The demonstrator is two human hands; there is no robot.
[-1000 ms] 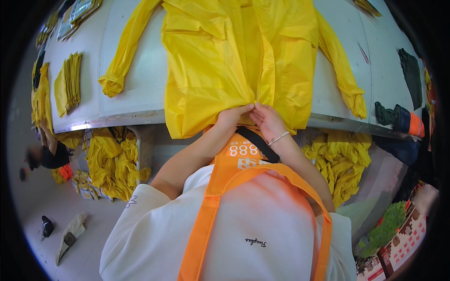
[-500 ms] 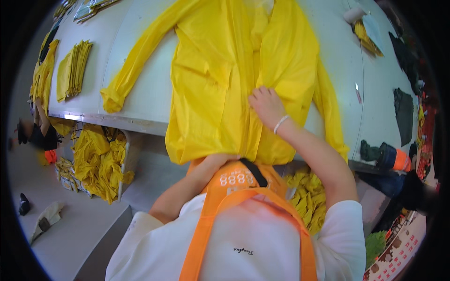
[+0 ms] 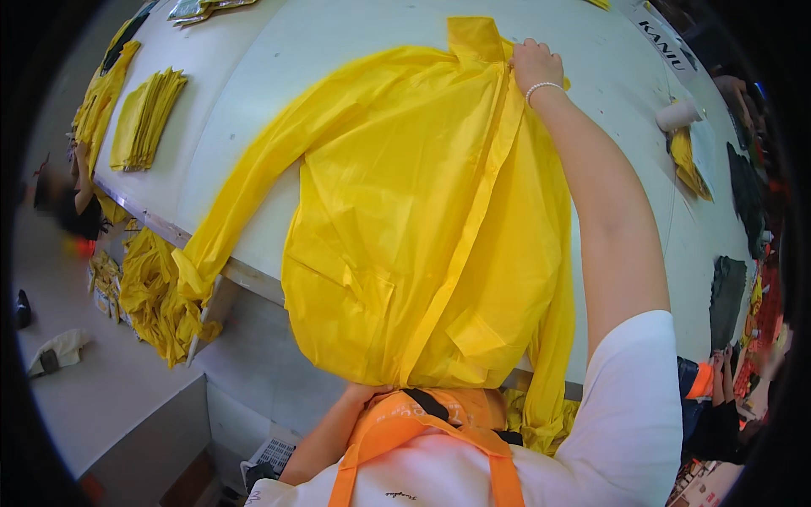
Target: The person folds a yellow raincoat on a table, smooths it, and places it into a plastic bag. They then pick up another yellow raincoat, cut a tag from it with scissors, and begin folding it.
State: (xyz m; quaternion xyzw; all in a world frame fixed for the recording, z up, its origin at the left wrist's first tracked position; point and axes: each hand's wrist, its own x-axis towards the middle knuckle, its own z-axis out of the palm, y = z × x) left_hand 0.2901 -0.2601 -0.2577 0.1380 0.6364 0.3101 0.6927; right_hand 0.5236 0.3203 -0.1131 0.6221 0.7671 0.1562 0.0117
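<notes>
A thin yellow rain jacket (image 3: 397, 211) lies front up, its collar away from me and its hem drooping over the table's near edge. My right hand (image 3: 536, 66) is stretched out to the top of the front opening beside the collar (image 3: 473, 40), fingers closed on the fabric there. Low down at the hem, my left hand (image 3: 365, 394) is closed on the jacket's lower edge; its fingertips are hidden. The front flap (image 3: 460, 249) runs slantwise between the hands. One sleeve (image 3: 245, 190) trails left over the edge, the other hangs down on the right.
A stack of folded yellow garments (image 3: 148, 118) lies left on the white table (image 3: 253, 93). Crumpled yellow garments (image 3: 156, 291) fill a holder below the edge. At right are a white roll (image 3: 677, 115) and dark cloths (image 3: 726, 296). Other people work at both sides.
My right hand has moved from the middle of the jacket's front up to the collar. The jacket has come nearer, its collar now fully in view, and its front edges lie closer together.
</notes>
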